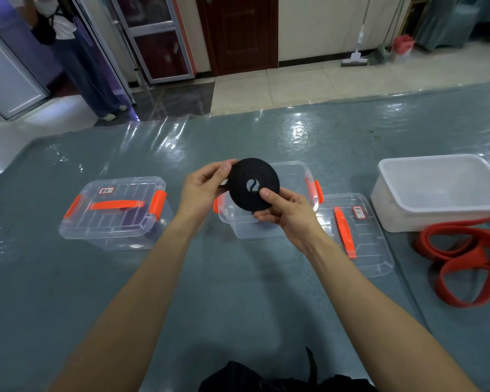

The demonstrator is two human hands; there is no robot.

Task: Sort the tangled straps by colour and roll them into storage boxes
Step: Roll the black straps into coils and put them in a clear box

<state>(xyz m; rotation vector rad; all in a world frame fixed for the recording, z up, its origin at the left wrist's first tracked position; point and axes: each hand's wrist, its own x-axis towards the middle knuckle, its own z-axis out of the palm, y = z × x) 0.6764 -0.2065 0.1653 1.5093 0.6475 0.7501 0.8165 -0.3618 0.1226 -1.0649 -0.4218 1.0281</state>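
Observation:
Both hands hold a black strap roll (249, 176), wound into a flat disc, in the air above an open clear storage box (292, 176). My left hand (201, 188) pinches the roll's left edge. My right hand (283, 210) grips its lower right side, thumb pressed on the face. That box's lid (359, 239), with an orange handle and a label, lies flat to its right. A loose red strap (464, 256) lies in loops at the far right of the table. A closed, labelled clear box (113, 213) with orange latches stands on the left.
A white plastic tub (436, 190) stands at the back right, next to the red strap. Shiny clear film covers the grey table (238, 292). Dark cloth (266, 377) shows at the near edge. A person stands on the floor at the far left.

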